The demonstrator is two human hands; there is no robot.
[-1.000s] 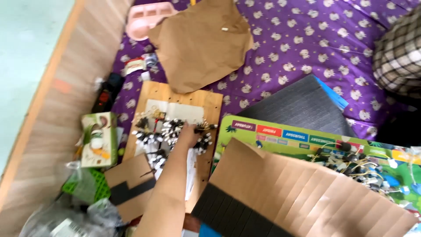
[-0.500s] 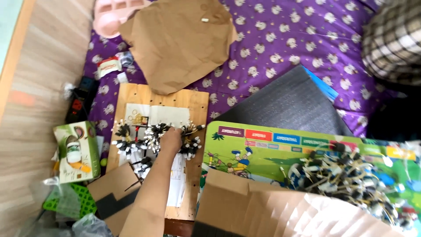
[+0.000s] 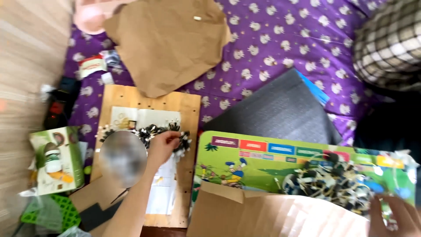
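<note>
We see the left hand (image 3: 163, 147) closed around a clump of black-and-white tufted pieces (image 3: 151, 130) on the wooden board (image 3: 190, 109), at about nine o'clock from the colourful green game board (image 3: 263, 160). The right hand (image 3: 394, 216), at five o'clock in the frame, touches a second heap of tufted pieces (image 3: 333, 180) lying on that game board; we cannot tell how wide its fingers are. A brown paper sheet (image 3: 171, 39) lies at twelve o'clock from the wooden board.
</note>
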